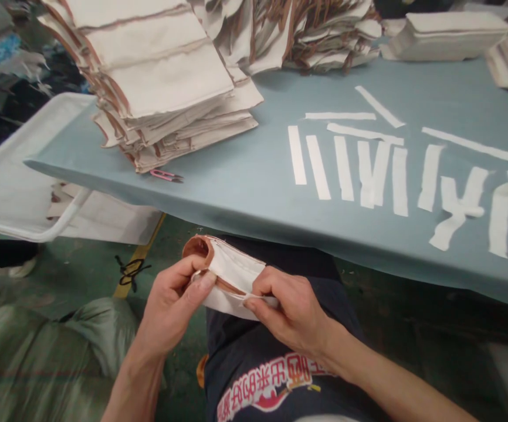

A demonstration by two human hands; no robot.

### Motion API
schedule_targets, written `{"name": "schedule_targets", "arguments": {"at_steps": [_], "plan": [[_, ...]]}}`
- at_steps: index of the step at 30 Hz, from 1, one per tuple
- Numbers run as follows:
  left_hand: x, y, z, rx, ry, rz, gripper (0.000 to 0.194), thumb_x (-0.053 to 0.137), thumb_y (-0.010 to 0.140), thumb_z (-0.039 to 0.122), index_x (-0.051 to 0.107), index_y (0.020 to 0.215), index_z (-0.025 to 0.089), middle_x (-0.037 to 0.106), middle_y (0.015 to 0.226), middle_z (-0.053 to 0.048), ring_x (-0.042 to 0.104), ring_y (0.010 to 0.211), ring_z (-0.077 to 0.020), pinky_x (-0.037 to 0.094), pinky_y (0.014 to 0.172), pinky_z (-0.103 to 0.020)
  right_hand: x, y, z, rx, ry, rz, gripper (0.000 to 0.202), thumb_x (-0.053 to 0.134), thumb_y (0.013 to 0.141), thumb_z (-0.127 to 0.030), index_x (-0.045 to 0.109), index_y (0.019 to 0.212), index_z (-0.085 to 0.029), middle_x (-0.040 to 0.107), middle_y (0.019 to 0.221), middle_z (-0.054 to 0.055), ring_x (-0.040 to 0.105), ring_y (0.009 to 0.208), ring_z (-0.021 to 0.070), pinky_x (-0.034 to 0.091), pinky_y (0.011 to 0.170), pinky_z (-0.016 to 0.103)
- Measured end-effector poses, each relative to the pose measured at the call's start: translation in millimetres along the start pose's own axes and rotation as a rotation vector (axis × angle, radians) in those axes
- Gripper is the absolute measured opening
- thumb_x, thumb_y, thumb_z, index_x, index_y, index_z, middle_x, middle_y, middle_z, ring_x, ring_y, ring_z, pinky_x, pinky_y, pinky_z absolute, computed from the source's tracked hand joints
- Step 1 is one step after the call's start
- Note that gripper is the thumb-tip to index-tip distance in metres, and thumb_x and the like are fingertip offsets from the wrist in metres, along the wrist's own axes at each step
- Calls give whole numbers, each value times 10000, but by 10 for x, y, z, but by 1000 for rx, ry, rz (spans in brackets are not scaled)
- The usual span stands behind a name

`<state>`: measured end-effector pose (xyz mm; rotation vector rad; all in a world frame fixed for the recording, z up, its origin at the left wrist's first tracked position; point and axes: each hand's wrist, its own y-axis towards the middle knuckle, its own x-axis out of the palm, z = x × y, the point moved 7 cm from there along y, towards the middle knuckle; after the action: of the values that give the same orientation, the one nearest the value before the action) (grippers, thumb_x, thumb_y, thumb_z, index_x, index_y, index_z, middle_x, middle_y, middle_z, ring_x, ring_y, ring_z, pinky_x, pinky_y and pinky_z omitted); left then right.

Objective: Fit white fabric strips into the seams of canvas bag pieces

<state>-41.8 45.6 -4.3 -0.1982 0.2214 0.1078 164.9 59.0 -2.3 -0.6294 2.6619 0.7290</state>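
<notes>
Both hands, left hand and right hand, fingers pinching folded cloth piece; white bin holds fabric.

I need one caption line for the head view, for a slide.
Both hands pinch a folded cloth piece below the blue table.

Fabric stack lies left of strips on table.

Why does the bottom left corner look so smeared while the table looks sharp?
Head view: the grey-green sack at lower left is streaked by motion blur; the white strips on the blue table stay crisp under even light; both hands, left and right, holding the fabric piece, are fairly sharp.
</notes>
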Motion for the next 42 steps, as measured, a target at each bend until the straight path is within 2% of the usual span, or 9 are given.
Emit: {"name": "schedule_targets", "arguments": {"at_steps": [4,8,13,17,22,26,32,37,42], "plan": [[91,84,272,91,115,-13,267,754,902,423,767,748,205,672,613,11,535,517,-148,420,509,-247,-20,-51,-24,-7,9,21,288,604,1150,-348,623,887,-230,700,764,7,605,642,129,425,620,261],[113,71,504,242,384,96,236,674,899,344,721,694,236,634,580,41,521,520,-152,451,566,-272,20,-90,63,113,118,27,297,632,1116,-350,625,847,-225,681,750,2,580,640,127,427,617,259],[67,-31,377,235,336,310,237,657,917,383,679,723,250,554,572,60,458,512,-152,349,524,-295,91,-100,170,353,305,-1,305,691,1046,-415,630,821,-219,617,704,-29,480,597,110,391,581,245],[154,-80,262,215,267,369,248,644,958,392,656,751,257,515,586,66,432,529,-155,347,555,-312,152,-112,179,450,403,-4,329,689,1010,-466,616,805,-219,577,688,-42,440,591,103,390,588,247],[243,-73,162,190,101,417,341,625,967,415,514,679,271,407,566,71,343,510,-156,310,521,-318,200,-171,167,496,484,7,336,709,984,-475,602,792,-220,539,662,-53,432,578,102,353,557,247],[290,35,110,109,-44,331,286,672,898,471,572,728,264,485,560,62,379,494,-150,318,491,-296,89,-137,212,525,458,47,320,721,977,-463,621,798,-218,560,664,-47,457,595,109,379,583,255],[385,193,57,0,-224,76,247,770,794,458,741,843,218,677,698,-1,541,558,-162,422,516,-266,-182,-46,380,625,453,162,342,748,968,-503,669,826,-203,607,693,-29,475,601,108,404,585,255],[411,175,-40,-14,-255,-36,222,847,890,422,814,940,208,744,739,-8,592,586,-149,465,549,-234,-234,22,310,691,517,198,349,778,950,-514,713,826,-194,630,690,-22,482,592,102,395,549,237],[416,150,-55,15,-244,-99,258,900,942,452,856,1014,208,809,837,-31,668,675,-153,542,623,-220,-167,159,142,651,454,216,256,779,938,-436,727,842,-205,642,660,-44,518,567,96,387,550,237]]}}
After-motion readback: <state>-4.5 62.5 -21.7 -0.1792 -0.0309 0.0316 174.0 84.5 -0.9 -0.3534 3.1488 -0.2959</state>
